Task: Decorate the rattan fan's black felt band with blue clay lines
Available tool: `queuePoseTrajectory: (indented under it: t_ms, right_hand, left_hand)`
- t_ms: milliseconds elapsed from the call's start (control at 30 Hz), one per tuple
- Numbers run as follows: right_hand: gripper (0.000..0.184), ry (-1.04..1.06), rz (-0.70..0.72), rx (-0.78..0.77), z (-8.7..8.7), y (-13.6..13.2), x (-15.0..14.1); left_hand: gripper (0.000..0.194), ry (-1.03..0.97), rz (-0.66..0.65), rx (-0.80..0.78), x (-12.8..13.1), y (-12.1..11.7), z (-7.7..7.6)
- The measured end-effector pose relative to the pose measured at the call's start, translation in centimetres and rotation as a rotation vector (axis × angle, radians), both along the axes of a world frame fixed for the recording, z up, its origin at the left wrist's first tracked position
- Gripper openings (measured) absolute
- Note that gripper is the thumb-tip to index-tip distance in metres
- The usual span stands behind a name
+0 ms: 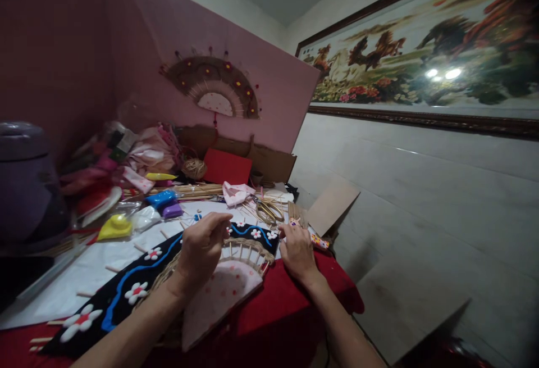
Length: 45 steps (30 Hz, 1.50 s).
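Note:
A handmade fan (120, 278) lies on the table, with a black band, blue wavy lines, white flowers with red centres and thin wooden sticks poking past the edge. Its inner part is pink dotted cloth (225, 292), bordered by twisted cord. Above the fan's middle is my left hand (204, 247), fingers curled into a pinch; anything between the fingertips is too small to name. My right hand (297, 253) is at the fan's right end, fingers bent together close to the black edge. Whatever its fingertips hold, if anything, is hidden.
Gold-handled scissors (269, 210) lie behind the fan. Bags of yellow clay (114, 227), white clay and blue clay (162, 198) sit at the left, near a purple appliance (31, 188). A finished fan (210, 84) hangs on a pink board. Red cloth (269, 323) covers the table.

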State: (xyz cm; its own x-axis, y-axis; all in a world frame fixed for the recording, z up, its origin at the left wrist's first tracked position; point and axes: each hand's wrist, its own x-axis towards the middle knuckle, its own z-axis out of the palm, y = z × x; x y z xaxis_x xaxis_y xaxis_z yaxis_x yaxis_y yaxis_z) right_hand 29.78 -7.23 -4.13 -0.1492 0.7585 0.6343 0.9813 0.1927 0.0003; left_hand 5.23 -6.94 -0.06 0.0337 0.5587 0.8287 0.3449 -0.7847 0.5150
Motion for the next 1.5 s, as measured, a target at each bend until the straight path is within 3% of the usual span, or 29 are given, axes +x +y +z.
queuePoseTrajectory:
  t_ms: [367, 500, 600, 733, 833, 1100, 1300, 1433, 1500]
  right_hand:
    - [0.024, 0.027, -0.023, 0.036, -0.2, 0.1, 0.1]
    - [0.021, 0.154, -0.059, 0.132, 0.1, -0.3, 0.6]
    - [0.017, 0.396, -0.002, 0.185, 0.7, -0.9, 0.4]
    - [0.024, 0.94, 0.25, 0.0, 2.4, -2.1, -1.5]
    - [0.031, 1.217, 0.408, -0.189, 3.9, -2.8, -3.6]
    - [0.029, 1.43, 0.656, -0.495, 6.6, -1.4, -8.7]
    - [0.029, 1.548, 0.656, -0.594, 7.2, 0.1, -10.6]
    - [0.03, 1.646, 0.625, -0.719, 7.3, 0.9, -11.2]
    - [0.032, 1.628, 0.642, -0.76, 7.4, 1.4, -11.5]
  left_hand:
    - [0.018, -0.008, 0.019, 0.024, -0.2, -0.2, 0.4]
    - [0.017, -0.031, 0.008, 0.004, -0.3, -0.1, 0.2]
    - [0.016, -0.096, -0.037, -0.092, -0.2, -0.1, 0.2]
    - [0.014, -0.294, -0.164, -0.345, 0.1, -0.3, 0.6]
    - [0.013, -0.418, -0.252, -0.489, 0.3, -0.5, 1.0]
    - [0.016, -0.469, -0.377, -0.673, 0.0, -0.4, 0.9]
    - [0.018, -0.383, -0.381, -0.571, -0.2, -0.3, 0.7]
    - [0.011, -0.177, -0.105, -0.233, -0.7, -0.3, 0.6]
    - [0.012, -0.148, 0.005, -0.176, -1.0, -0.2, 0.7]
